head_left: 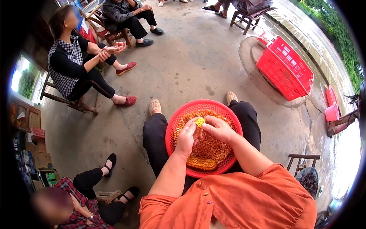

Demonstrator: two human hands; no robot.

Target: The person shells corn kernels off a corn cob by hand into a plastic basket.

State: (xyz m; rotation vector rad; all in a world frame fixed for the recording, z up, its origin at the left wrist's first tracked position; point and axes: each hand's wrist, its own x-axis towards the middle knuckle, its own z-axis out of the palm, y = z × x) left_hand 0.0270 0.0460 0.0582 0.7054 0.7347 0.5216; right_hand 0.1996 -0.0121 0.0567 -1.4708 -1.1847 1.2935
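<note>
A red perforated basket (233, 163) rests on my lap, holding a bed of loose orange corn kernels (214, 149). Over its middle, an ear of corn (199, 122) with a bright yellow end points upward in my hands. My left hand (186, 138) is closed around the ear. From the other side, my right hand (220, 130) is closed with thumb and fingers pressed against its upper part; some of its fingertips are hidden. A second ear of corn (201, 163), still full of kernels, lies on the kernels at the basket's near side.
Red plastic crates (284, 68) stand ahead to the right, with a red basin (332, 112) beyond. People sit on chairs to the left and at the back. A small wooden chair (304, 157) is at my right. Boxes (41, 160) line the left edge.
</note>
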